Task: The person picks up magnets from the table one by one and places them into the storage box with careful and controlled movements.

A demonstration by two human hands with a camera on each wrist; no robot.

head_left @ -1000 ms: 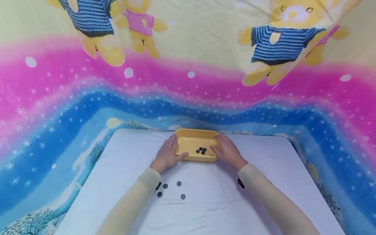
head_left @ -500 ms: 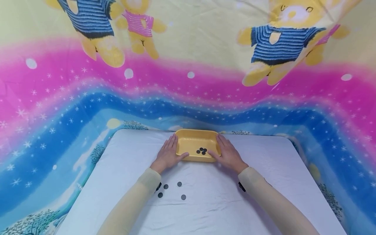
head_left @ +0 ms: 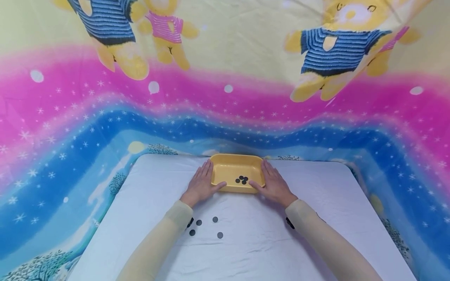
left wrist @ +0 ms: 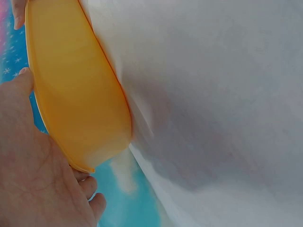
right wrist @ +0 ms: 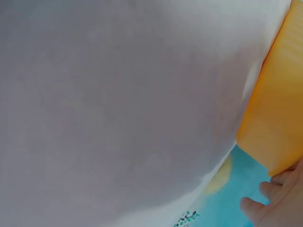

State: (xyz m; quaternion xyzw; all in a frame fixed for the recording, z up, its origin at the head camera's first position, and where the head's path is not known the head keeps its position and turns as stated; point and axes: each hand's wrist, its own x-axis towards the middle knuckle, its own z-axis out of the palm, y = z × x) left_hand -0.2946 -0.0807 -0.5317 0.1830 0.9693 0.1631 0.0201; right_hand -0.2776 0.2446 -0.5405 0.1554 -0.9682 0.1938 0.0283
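Observation:
A yellow rectangular box point(head_left: 236, 189) stands at the table's far edge in the head view. Several small dark discs point(head_left: 241, 180) lie clustered in it, towards the right front. My left hand point(head_left: 200, 186) rests against the left end, fingers straight along the side and thumb on the near rim. At the opposite end, my right hand point(head_left: 275, 187) lies likewise, its thumb over the near rim by the discs. The left wrist view shows the box's outer wall point(left wrist: 78, 85) beside the palm. In the right wrist view, fingers point(right wrist: 270, 189) touch the box's corner.
Several loose dark discs point(head_left: 215, 219) lie on the white-covered table point(head_left: 260, 249), near the left forearm. A printed cloth point(head_left: 232, 132) with bears and snowflakes hangs behind the table and round its sides, close to the back of the box.
My right hand has shifted slightly outward along the box's right end, its thumb moving from inside to the near rim. My left hand and the discs have stayed put.

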